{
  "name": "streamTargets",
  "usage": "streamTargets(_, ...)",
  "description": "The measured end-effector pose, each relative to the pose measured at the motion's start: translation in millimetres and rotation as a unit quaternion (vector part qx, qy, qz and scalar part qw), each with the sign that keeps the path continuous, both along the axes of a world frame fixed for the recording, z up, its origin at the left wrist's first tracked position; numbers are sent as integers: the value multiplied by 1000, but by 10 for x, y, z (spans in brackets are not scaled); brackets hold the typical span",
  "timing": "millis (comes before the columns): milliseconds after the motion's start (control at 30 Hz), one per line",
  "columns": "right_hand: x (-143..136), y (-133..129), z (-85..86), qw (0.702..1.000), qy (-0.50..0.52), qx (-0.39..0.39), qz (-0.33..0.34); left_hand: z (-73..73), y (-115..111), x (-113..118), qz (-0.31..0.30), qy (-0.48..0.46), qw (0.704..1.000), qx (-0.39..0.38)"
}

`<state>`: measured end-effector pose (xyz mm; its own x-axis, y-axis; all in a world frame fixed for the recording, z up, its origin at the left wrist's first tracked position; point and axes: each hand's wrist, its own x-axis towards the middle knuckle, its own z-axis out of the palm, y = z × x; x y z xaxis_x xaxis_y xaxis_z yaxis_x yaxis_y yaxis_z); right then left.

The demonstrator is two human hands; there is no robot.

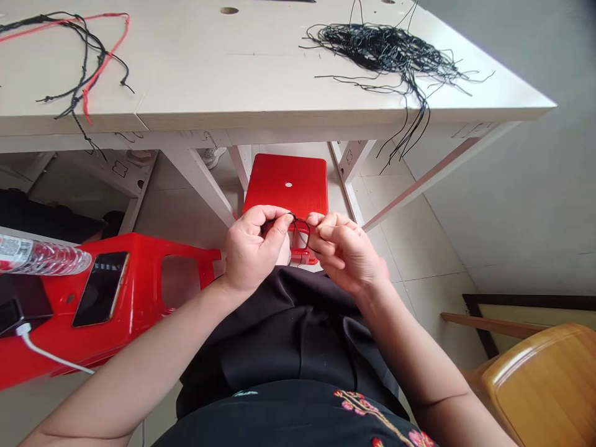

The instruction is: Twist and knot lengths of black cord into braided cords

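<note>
Above the lap, my left hand [255,243] pinches a thin black cord [302,222] between thumb and forefinger. A small loop of that cord spans the short gap to my right hand [343,248], whose thumb and fingers are closed on its other side. The cord looks knotted or crossed near my left fingertips. On the table [209,81], a tangled bundle of black cords [386,53] lies at the right, with several ends hanging over the front edge. Braided black cords [86,37] and a red cord [121,37] lie at the left.
A red stool [293,180] stands under the table. To the left, another red stool [144,279] holds a phone [101,288], a plastic bottle [51,256] and a dark box [28,298] with a white cable [56,357]. A wooden chair [549,385] is at the lower right.
</note>
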<state>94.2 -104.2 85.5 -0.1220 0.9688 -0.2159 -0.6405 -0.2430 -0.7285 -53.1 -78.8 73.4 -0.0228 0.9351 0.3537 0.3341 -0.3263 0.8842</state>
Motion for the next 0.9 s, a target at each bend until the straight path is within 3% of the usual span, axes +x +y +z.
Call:
streamTargets(133, 299, -127, 141, 995, -79, -8, 54, -49, 116, -111, 37, -13, 999, -15)
streamTargets(267, 763, -354, 314, 960, -280, 14, 7, -95, 236, -258, 64, -29, 997, -21)
streamTargets(367, 1103, -528, 328, 887, -460, -1, -49, -113, 295, -325, 70, -48, 996, -32)
streamTargets(433, 1270, -611, 250, 834, -549, -2, -48, -108, 310, -336, 69, -55, 995, -41)
streamTargets(533, 1347, -650, 36, 764, -637, 23, 94, -73, 295, -312, 60, -63, 995, -50)
streamTargets(600, 1236, -616, -124, 700, -687, 82, 176, -40, 269, -283, 52, -71, 994, -57)
streamTargets(633, 1127, -584, -197, 671, -708, 120, 184, -23, 254, -267, 48, -75, 994, -61)
streamTargets(667, 985, -544, -262, 655, -727, 142, 149, -8, 239, -251, 45, -80, 994, -66)
streamTargets(700, 818, -498, -317, 660, -728, 156, 96, 5, 224, -235, 43, -84, 993, -70)
streamTargets(767, 442, -391, -400, 717, -661, 218, 28, 26, 196, -206, 41, -91, 992, -79)
streamTargets(833, 83, -271, -458, 753, -585, 296, -55, 43, 171, -181, 40, -99, 991, -85)
streamTargets(900, -193, -146, -507, 734, -570, 333, -159, 61, 148, -161, 33, -108, 989, -93)
